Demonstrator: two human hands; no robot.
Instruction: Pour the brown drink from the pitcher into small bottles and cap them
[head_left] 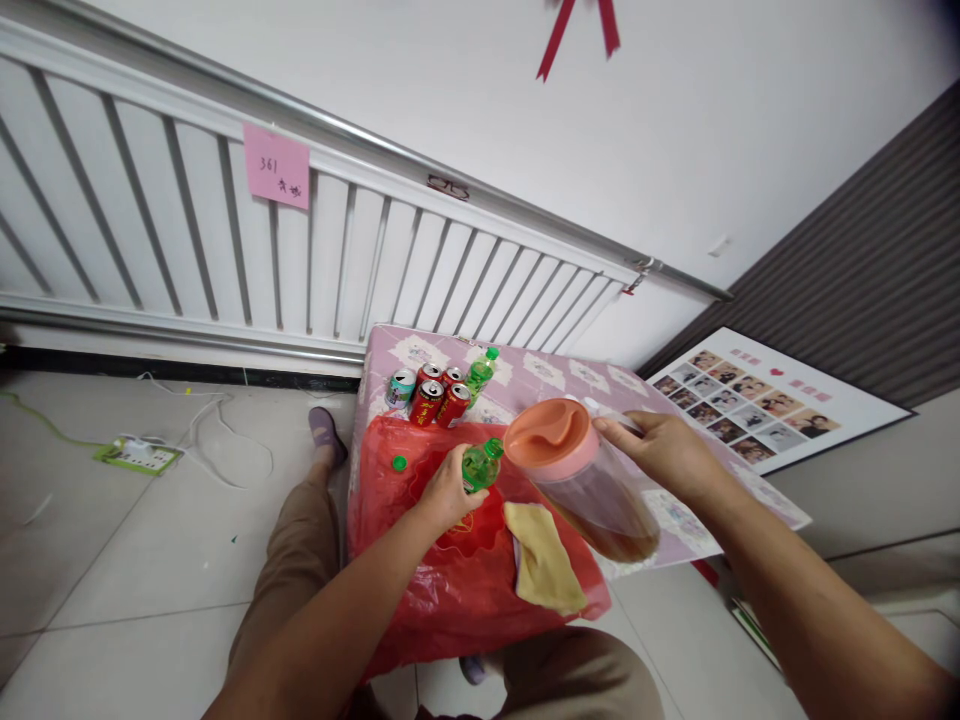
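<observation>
My left hand (448,492) is wrapped round a green plastic bottle (480,468), held above a red tray (471,540). In my right hand (660,450) is the handle of a clear pitcher (600,500) with an orange lid (551,435). The pitcher is tilted, its lid end close to the bottle's mouth, and brown liquid lies in its lower end. A green cap (400,463) rests on the red plastic sheet (442,610), left of the tray. A yellow cloth (543,560) lies at the tray's right.
Several cans (427,402) and another green bottle (481,372) stand at the back of the patterned table (592,375). Behind is a white radiator (390,260). A power strip (136,455) with cables lies on the floor at left; a photo board (772,400) stands at right.
</observation>
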